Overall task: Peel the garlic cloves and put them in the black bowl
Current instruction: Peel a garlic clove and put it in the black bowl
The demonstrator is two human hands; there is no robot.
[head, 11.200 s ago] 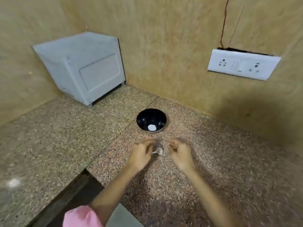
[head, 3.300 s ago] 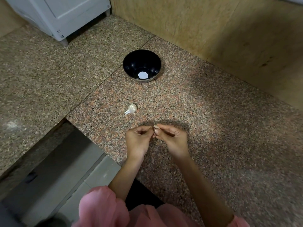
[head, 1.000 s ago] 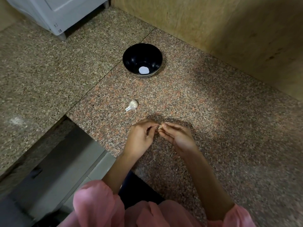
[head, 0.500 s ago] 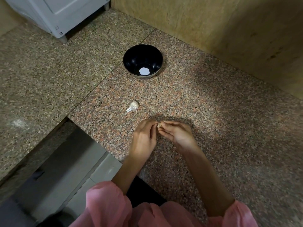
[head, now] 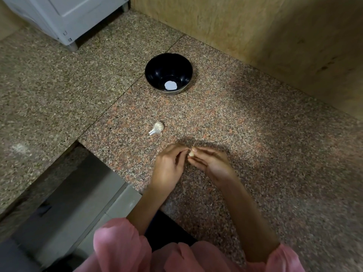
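While both hands pinch 1 garlic clove above the tabletop, I judge the peel is best worked loose with the left hand fingers as the right hand steadies it, tugging gently so it doesn't slip. Both sets of fingers are curled tight on the clove. At 12 o'clock, well apart, the black bowl holds only 1 pale spot. Nearer, at 11 o'clock, the rest of the garlic lies on the tabletop. Nothing blocks the path. A white appliance stands far off at 10 o'clock.
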